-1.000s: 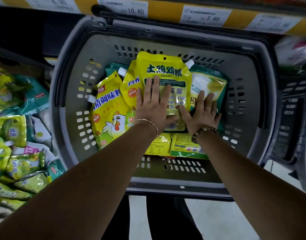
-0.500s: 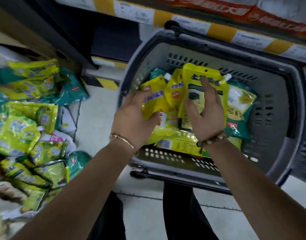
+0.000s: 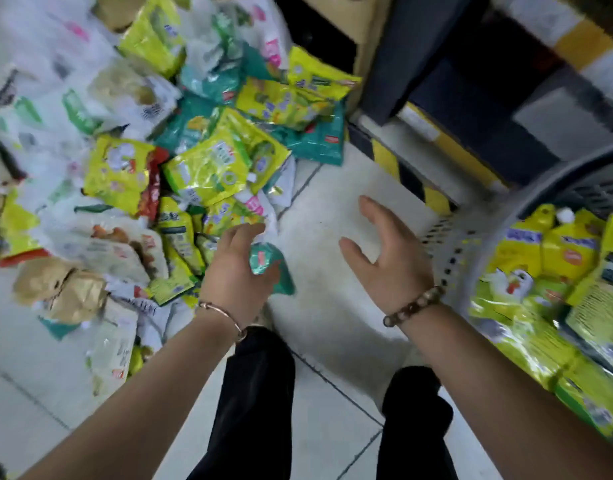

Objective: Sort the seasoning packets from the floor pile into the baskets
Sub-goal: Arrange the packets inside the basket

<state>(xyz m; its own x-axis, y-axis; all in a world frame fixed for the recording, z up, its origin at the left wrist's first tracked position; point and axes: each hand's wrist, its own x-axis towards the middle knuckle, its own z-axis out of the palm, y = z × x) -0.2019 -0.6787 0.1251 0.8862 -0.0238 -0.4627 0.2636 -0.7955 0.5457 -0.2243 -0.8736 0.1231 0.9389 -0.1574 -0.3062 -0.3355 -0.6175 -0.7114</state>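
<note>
Teal packet (image 3: pixel 285 283), label (image 3: pixel 261 258) blurred, perhaps in grip of left hand (image 3: pixel 234 271).

I'm in a shop; far right, yellow shelf edging (image 3: pixel 579 40) with white labels (image 3: pixel 537 16); right, a grey shopping basket (image 3: pixel 452 251); left, packets (image 3: pixel 208 168) heaped on tiled floor (image 3: pixel 332 202).

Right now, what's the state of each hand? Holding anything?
Left hand: fingers curled over a teal packet; the blur hides whether it actually grips it.
Right hand: open, fingers spread, holding nothing.
</note>
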